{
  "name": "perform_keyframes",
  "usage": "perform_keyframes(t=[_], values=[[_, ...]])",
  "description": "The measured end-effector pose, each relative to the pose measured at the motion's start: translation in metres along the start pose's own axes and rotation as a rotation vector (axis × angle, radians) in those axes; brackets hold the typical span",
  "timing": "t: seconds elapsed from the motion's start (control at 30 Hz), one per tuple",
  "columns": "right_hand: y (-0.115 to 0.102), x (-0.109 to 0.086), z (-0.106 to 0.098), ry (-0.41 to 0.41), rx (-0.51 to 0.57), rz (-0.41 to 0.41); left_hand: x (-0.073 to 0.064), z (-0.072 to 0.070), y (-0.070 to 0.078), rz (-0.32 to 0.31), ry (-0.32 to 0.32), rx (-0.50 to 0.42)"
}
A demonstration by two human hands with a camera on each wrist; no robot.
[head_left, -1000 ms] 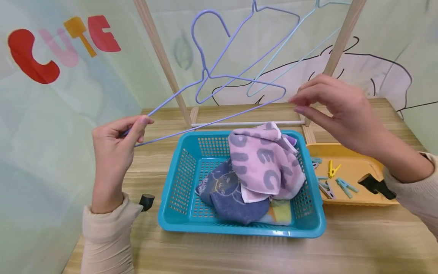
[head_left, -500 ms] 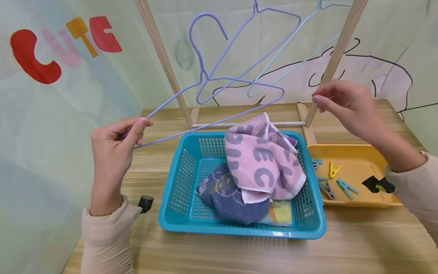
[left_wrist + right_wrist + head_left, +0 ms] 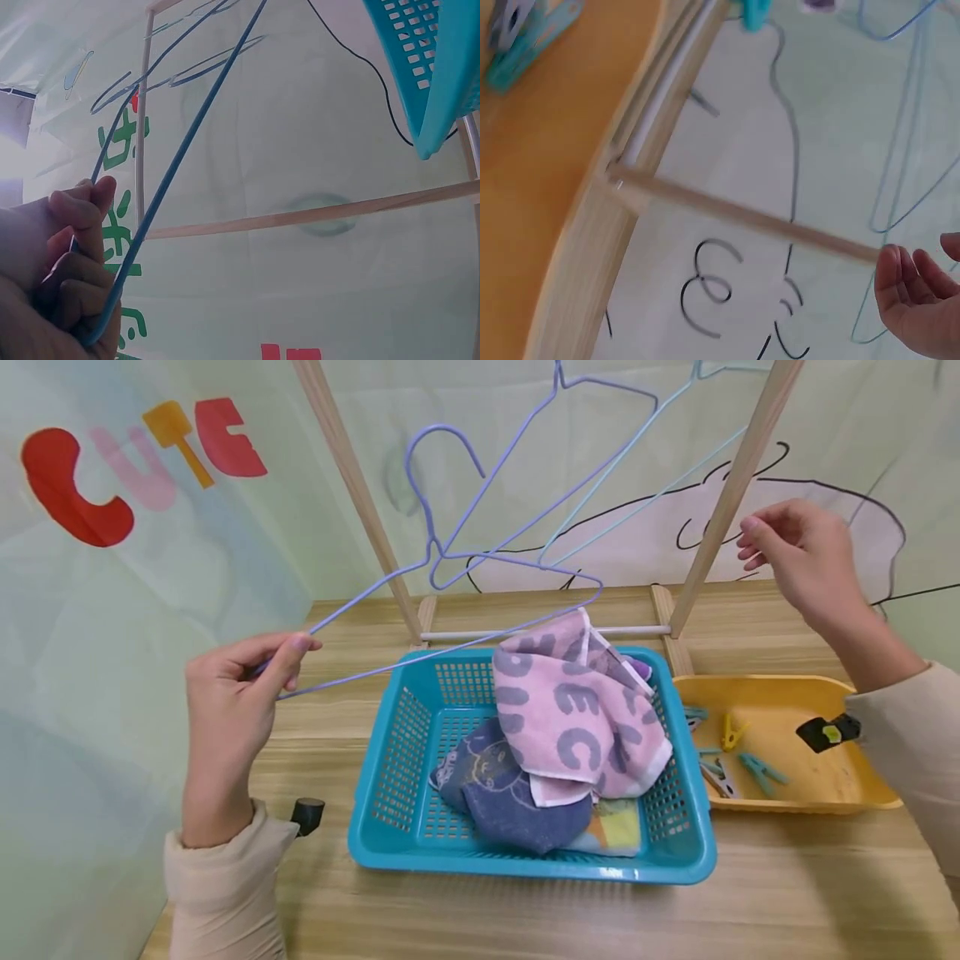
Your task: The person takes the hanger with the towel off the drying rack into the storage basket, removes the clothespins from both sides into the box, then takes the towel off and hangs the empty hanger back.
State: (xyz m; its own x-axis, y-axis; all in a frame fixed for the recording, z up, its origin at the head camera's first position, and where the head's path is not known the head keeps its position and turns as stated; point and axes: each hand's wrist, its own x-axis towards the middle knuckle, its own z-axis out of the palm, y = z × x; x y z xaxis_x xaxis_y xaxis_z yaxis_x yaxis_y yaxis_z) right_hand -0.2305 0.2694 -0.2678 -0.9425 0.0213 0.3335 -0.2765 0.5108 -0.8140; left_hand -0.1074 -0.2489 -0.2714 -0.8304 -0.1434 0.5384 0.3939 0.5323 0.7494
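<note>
In the head view my left hand (image 3: 232, 714) pinches one corner of a purple wire clothes hanger (image 3: 432, 537) between thumb and fingers. The hanger is held in the air with its hook up, its far end over the pink lettered towel (image 3: 570, 710). The left wrist view shows the fingers curled around the hanger (image 3: 184, 154) at its bend. My right hand (image 3: 802, 556), off to the right beside a wooden post (image 3: 738, 485), holds nothing, its fingers loosely bent. The towel lies bunched in a teal basket (image 3: 525, 864) on top of a dark blue cloth (image 3: 517, 802).
Behind the basket stands a wooden rack, its left post (image 3: 352, 477) leaning in view. Another purple hanger (image 3: 517, 433) and a light teal hanger (image 3: 637, 438) hang there. A yellow tray (image 3: 810, 777) with several clothespins (image 3: 761, 772) sits to the basket's right.
My right hand has moved away from the hanger's far end, to the right and slightly up. My left hand and the hanger have dropped slightly and shifted left. The towel's top has shifted a little.
</note>
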Motion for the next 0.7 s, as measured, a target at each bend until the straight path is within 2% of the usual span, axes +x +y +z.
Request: perform_keyframes(t=[0.13, 0.23, 0.4, 0.6, 0.7], values=[[0.006, 0.011, -0.001, 0.042, -0.183, 0.027, -0.001, -0.004, -0.003, -0.002, -0.004, 0.021], [0.010, 0.021, -0.001, 0.045, -0.145, 0.067, -0.003, -0.009, -0.005, -0.001, -0.007, 0.038], [0.012, 0.042, 0.005, 0.073, 0.101, 0.106, -0.006, -0.021, -0.007, -0.021, -0.016, 0.056], [0.008, 0.061, 0.017, 0.137, 0.520, 0.143, -0.011, -0.040, -0.010, -0.056, -0.007, 0.088], [0.005, 0.067, 0.021, 0.142, 0.659, 0.160, -0.014, -0.050, -0.011, -0.063, -0.004, 0.111]])
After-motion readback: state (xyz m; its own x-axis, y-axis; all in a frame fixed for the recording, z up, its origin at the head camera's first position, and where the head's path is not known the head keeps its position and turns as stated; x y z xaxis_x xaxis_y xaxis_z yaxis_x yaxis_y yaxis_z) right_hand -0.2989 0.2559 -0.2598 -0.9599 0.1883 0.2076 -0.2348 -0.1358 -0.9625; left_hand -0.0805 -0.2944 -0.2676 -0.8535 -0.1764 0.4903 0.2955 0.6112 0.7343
